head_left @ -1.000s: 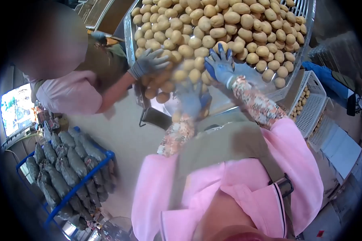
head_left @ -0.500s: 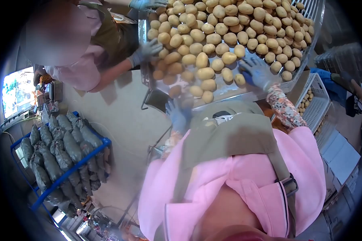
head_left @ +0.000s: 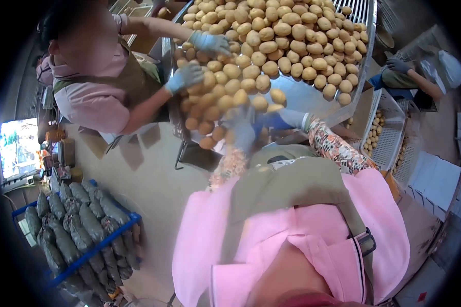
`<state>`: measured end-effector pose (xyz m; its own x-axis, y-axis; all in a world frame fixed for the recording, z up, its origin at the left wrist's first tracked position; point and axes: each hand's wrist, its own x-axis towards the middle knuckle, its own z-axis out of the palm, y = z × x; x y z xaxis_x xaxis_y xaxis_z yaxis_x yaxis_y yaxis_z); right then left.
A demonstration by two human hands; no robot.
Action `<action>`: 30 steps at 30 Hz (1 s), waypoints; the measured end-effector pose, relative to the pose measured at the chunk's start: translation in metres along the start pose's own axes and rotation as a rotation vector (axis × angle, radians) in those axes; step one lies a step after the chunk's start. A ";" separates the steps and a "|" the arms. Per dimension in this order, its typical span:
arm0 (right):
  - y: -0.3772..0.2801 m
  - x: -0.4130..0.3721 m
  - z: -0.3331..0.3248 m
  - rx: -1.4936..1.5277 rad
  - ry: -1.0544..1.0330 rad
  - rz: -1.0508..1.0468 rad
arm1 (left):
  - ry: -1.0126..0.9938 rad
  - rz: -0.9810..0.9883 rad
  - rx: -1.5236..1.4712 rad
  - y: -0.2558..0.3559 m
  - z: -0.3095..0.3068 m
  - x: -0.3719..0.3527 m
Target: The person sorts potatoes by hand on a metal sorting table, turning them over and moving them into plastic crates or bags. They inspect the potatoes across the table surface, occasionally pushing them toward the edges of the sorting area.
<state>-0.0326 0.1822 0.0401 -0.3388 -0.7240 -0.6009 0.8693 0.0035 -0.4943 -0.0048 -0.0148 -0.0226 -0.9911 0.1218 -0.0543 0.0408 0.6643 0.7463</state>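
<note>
A heap of potatoes point(head_left: 298, 31) covers much of a metal sorting table point(head_left: 299, 91). Both my hands wear grey-blue gloves and are at the table's near edge. My left hand point(head_left: 241, 127), smeared by motion, is against the nearest potatoes at the left. Close beside it, my right hand point(head_left: 288, 119) reaches leftward, its blue fingers blurred. Whether either hand grips a potato does not show. Across the left corner, a co-worker's gloved hands, one farther back point(head_left: 210, 42) and one nearer point(head_left: 186, 78), are over the potatoes.
A white plastic crate point(head_left: 370, 134) holding potatoes stands at the right of the table. Farther right is another person's gloved hand point(head_left: 397, 65). On the left, a blue-framed cart point(head_left: 95, 244) carries several filled dark bags point(head_left: 78, 230).
My right hand has moved left along the near edge, and my left hand has come up to the potatoes. Potatoes near the front have shifted left. The co-worker's far hand has moved inward.
</note>
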 end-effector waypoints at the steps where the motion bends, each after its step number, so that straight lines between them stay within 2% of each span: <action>1: -0.015 -0.015 -0.004 -0.469 0.224 -0.272 | -0.077 0.038 0.192 0.013 -0.005 -0.003; 2: -0.027 -0.028 -0.012 -0.936 0.446 -0.539 | -0.152 0.071 0.388 0.021 -0.010 -0.009; 4: -0.041 -0.053 -0.053 -1.418 0.816 -0.497 | -0.204 0.132 0.435 -0.004 -0.007 -0.030; 6: -0.023 -0.058 -0.102 -1.075 0.813 -0.559 | -0.213 0.189 0.573 -0.005 -0.019 -0.053; 8: -0.012 -0.078 -0.106 -1.031 0.947 -0.327 | -0.214 0.140 0.514 -0.009 -0.031 -0.066; 9: -0.004 -0.076 -0.100 -0.697 0.834 -0.570 | -0.206 0.096 0.450 -0.006 -0.037 -0.070; 10: 0.010 -0.094 -0.091 -0.662 0.995 -0.247 | -0.200 0.094 0.446 -0.001 -0.044 -0.074; 12: 0.060 -0.064 -0.139 -1.273 0.851 -0.150 | -0.088 -0.076 0.423 0.012 -0.059 -0.086; 14: 0.045 -0.047 -0.066 -1.057 0.778 -0.045 | -0.085 -0.115 0.423 -0.004 -0.059 -0.093; 15: 0.072 -0.009 -0.072 -1.082 0.744 -0.218 | -0.078 -0.125 0.494 -0.015 -0.057 -0.097; 16: 0.064 0.008 -0.042 -1.253 0.567 -0.119 | -0.070 -0.135 0.566 -0.021 -0.057 -0.101; 18: 0.021 0.017 0.033 -1.450 0.500 -0.041 | -0.049 -0.116 0.585 -0.010 -0.066 -0.099; 20: 0.007 0.036 0.028 -1.468 0.152 -0.358 | -0.046 -0.164 0.530 0.000 -0.076 -0.098; 21: -0.008 0.042 0.017 -1.458 0.133 -0.359 | -0.072 -0.171 0.557 0.009 -0.085 -0.096; 22: -0.031 0.044 0.005 -1.150 0.217 -0.355 | -0.074 -0.188 0.565 -0.009 -0.081 -0.096; 23: -0.048 0.039 0.006 -0.841 0.293 -0.340 | 0.055 -0.162 0.538 -0.039 -0.073 -0.100; 24: -0.115 -0.029 0.059 -0.524 0.607 -0.217 | 0.182 -0.137 0.513 -0.056 -0.069 -0.103; 25: -0.133 -0.031 0.040 -0.968 0.679 -0.329 | 0.256 -0.164 0.423 -0.019 -0.086 -0.095; 26: -0.132 0.032 -0.074 -0.695 0.713 -0.613 | 0.310 -0.054 0.501 -0.047 -0.085 -0.091; 27: -0.153 0.010 -0.062 -0.615 0.810 -1.052 | 0.356 -0.052 0.468 -0.048 -0.089 -0.082; 28: -0.177 0.018 -0.130 -0.619 0.971 -0.946 | 0.405 -0.046 0.435 -0.047 -0.095 -0.069; 29: -0.189 -0.008 -0.124 -1.168 1.332 -0.997 | 0.372 -0.175 0.331 -0.046 -0.099 -0.055; 30: -0.193 -0.012 -0.127 -1.466 1.617 -0.881 | 0.338 -0.300 0.223 -0.045 -0.102 -0.039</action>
<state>-0.2423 0.2775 0.0634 -0.8822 0.0900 0.4622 -0.0730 0.9435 -0.3231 0.0193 -0.1243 0.0135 -0.9475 -0.3197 0.0013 -0.2622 0.7796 0.5687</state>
